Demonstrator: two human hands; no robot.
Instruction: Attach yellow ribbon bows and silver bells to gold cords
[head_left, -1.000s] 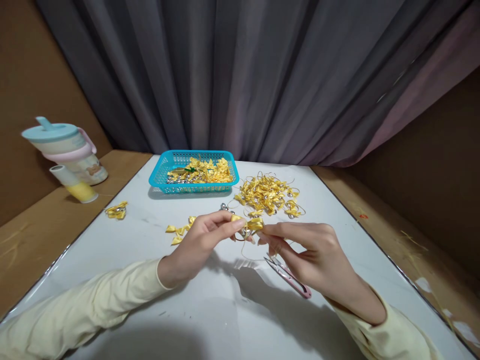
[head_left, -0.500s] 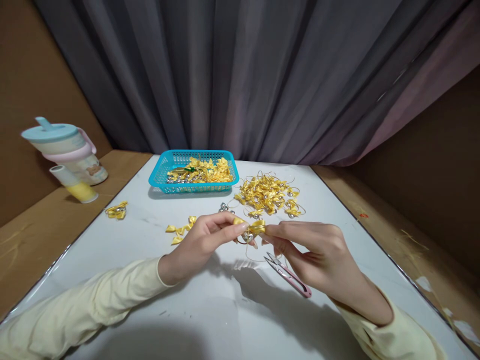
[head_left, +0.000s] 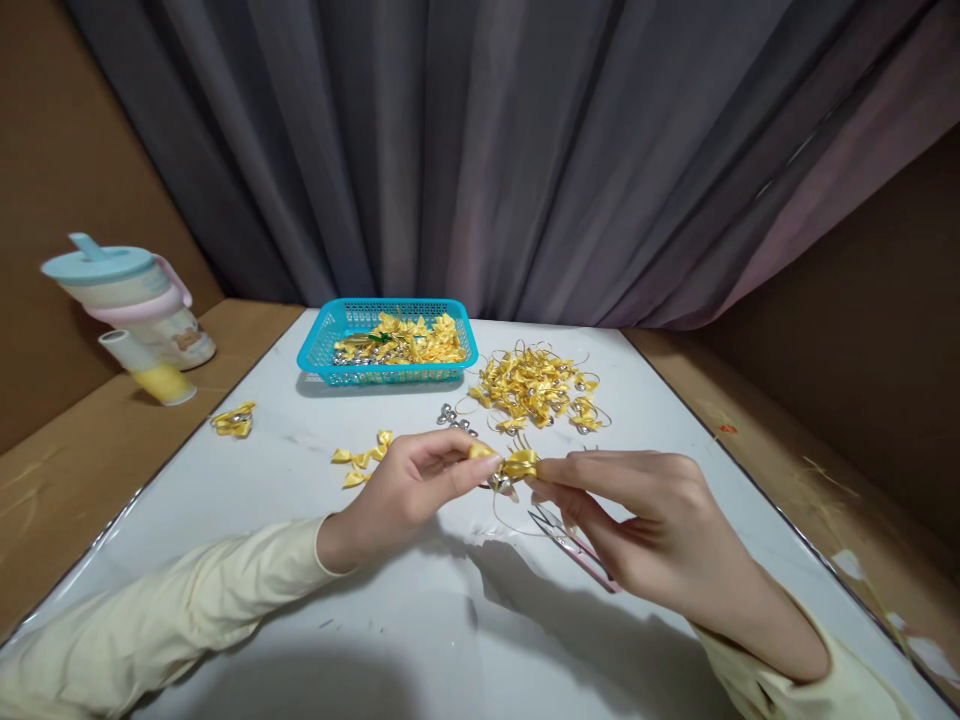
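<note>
While left hand [head_left: 409,490] pinches yellow bow [head_left: 520,463], right hand [head_left: 660,530] (gripping other end), shifted rightward, hides scissors [head_left: 573,549] more.

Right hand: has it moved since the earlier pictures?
Yes: against the blue basket, the right hand has shifted rightward and slightly toward the wearer.

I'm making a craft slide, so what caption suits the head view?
The left hand and right hand hold a yellow bow above the table, with a blue basket farther back.
</note>
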